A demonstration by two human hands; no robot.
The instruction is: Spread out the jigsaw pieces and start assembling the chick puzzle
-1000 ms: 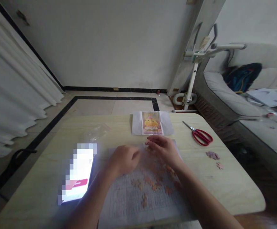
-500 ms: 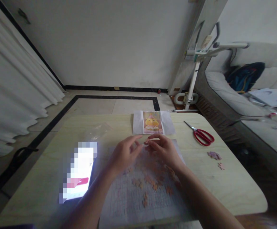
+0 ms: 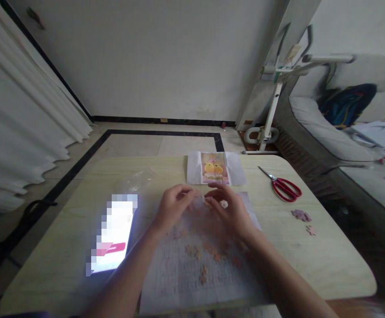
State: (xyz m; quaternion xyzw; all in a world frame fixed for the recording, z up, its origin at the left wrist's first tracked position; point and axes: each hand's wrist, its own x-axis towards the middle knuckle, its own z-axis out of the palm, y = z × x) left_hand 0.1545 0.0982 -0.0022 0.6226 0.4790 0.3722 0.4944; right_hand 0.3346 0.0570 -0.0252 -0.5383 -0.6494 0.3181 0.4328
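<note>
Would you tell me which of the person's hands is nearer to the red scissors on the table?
The right hand. It rests over the gridded sheet, with the red scissors off to its right. The left hand lies farther left, beyond the right hand.

Two bare forearms enter from the lower edge of the frame — no sleeves, no watch, no bracelet visible. Left hand (image 3: pixel 172 208) and right hand (image 3: pixel 230 211) ungloved, no rings that can be made out. Nails short — detail soft, slightly blurred throughout.
</note>
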